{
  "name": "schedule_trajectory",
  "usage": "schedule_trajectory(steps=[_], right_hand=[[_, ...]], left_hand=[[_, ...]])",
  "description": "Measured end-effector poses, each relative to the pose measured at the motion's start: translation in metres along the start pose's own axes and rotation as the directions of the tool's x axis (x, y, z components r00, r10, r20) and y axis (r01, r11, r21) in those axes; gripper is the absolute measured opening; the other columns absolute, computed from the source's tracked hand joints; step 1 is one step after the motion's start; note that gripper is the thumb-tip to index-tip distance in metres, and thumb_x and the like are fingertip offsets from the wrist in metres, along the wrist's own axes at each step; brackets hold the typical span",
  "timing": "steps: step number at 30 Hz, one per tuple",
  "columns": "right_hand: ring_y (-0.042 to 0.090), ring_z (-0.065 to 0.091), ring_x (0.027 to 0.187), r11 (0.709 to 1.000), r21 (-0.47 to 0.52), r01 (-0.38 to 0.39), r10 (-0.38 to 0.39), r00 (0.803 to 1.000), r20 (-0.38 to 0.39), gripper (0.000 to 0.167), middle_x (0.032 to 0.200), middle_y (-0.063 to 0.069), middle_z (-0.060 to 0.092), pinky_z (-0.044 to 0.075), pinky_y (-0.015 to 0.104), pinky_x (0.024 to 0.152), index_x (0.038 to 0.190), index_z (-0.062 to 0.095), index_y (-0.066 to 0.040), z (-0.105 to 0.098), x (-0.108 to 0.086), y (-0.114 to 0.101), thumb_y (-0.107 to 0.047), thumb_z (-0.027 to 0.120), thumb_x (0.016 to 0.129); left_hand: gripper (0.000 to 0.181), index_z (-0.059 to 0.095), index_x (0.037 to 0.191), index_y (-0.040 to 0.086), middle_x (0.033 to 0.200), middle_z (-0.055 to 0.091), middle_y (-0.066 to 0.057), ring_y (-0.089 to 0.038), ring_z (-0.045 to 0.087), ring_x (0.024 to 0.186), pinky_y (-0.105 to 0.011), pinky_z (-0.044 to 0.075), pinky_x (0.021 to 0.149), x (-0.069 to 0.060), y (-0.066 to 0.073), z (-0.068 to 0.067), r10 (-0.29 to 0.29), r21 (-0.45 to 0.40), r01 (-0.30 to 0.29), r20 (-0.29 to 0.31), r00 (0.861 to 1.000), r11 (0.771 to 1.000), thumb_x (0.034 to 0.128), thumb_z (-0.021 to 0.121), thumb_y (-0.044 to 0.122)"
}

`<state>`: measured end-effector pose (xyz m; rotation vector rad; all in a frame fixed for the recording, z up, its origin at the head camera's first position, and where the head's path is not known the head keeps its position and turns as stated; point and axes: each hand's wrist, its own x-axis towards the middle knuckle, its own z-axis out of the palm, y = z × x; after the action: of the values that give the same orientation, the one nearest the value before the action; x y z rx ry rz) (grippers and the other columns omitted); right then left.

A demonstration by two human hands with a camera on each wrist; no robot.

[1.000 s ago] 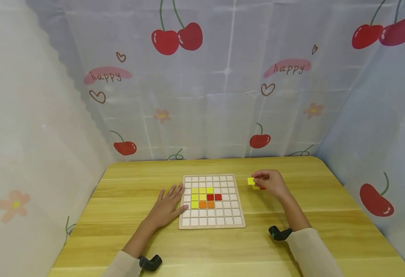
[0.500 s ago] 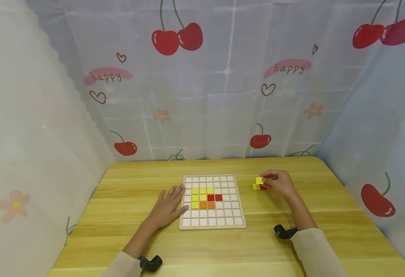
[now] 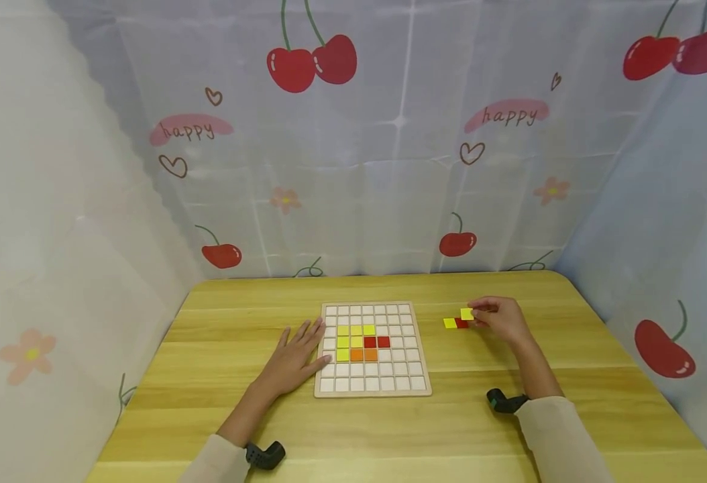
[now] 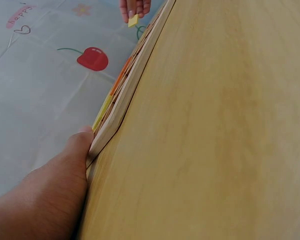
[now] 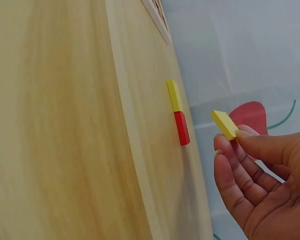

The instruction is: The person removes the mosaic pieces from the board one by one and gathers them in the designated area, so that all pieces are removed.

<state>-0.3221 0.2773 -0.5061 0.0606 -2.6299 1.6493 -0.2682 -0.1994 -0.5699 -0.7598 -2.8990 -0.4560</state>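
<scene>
Between thumb and fingers, my right hand (image 3: 501, 320) pinches a yellow square tile (image 5: 223, 124), held above the table. Below and to its left, a yellow tile (image 3: 449, 323) and a red tile (image 5: 182, 128) lie side by side on the table. My left hand (image 3: 293, 359) rests with straight, spread fingers at the left edge of a wooden grid board (image 3: 373, 394), its thumb touching the rim. Yellow tiles (image 3: 356, 330), two red tiles (image 3: 377, 342) and two orange tiles (image 3: 363, 354) sit in the board's cells. The other cells show white.
The wooden table (image 3: 390, 443) runs back to a curtain (image 3: 353, 174) printed with cherries, with more curtain at left and right. Each wrist wears a black device, one on the left wrist (image 3: 265, 456) and one on the right wrist (image 3: 506, 401).
My right hand has moved to the right with the yellow tile, and the yellow and red tiles on the table now show more. The left hand stays in place.
</scene>
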Motion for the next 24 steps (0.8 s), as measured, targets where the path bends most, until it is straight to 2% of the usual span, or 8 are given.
schedule_trajectory(steps=[7, 17, 24], right_hand=[[0.02, 0.071, 0.082, 1.0, -0.01, -0.025, 0.025, 1.0, -0.007, 0.024, 0.107, 0.028, 0.069, 0.06, 0.029, 0.072, 0.118, 0.066, 0.016, -0.007, -0.001, 0.008, 0.003, 0.063, 0.098], [0.014, 0.071, 0.079, 0.999, 0.011, -0.049, 0.049, 0.999, 0.01, 0.026, 0.109, 0.029, 0.069, 0.06, 0.027, 0.071, 0.12, 0.063, 0.018, -0.01, 0.0, 0.017, 0.003, 0.061, 0.099], [0.018, 0.071, 0.08, 0.999, 0.004, -0.05, 0.05, 0.998, 0.039, 0.027, 0.109, 0.032, 0.068, 0.06, 0.028, 0.071, 0.12, 0.062, 0.02, -0.01, 0.001, 0.02, 0.003, 0.061, 0.099]], left_hand=[[0.079, 0.017, 0.164, 0.016, 0.17, 0.013, 0.0, -0.029, 0.013, 0.156, -0.062, 0.005, 0.12, 0.002, 0.0, 0.0, -0.01, -0.004, 0.01, 0.041, 0.999, 1.0, 0.1037, 0.036, 0.064], [0.078, 0.028, 0.162, 0.01, 0.168, 0.023, -0.006, -0.035, 0.024, 0.153, -0.066, 0.013, 0.117, 0.002, 0.001, 0.0, 0.024, -0.007, -0.025, -0.036, 0.999, 1.0, 0.1035, 0.045, 0.058], [0.078, 0.026, 0.162, 0.011, 0.168, 0.022, -0.005, -0.033, 0.022, 0.153, -0.065, 0.011, 0.119, 0.0, 0.0, 0.0, 0.014, 0.0, -0.014, -0.027, 1.0, 1.0, 0.1037, 0.044, 0.059]])
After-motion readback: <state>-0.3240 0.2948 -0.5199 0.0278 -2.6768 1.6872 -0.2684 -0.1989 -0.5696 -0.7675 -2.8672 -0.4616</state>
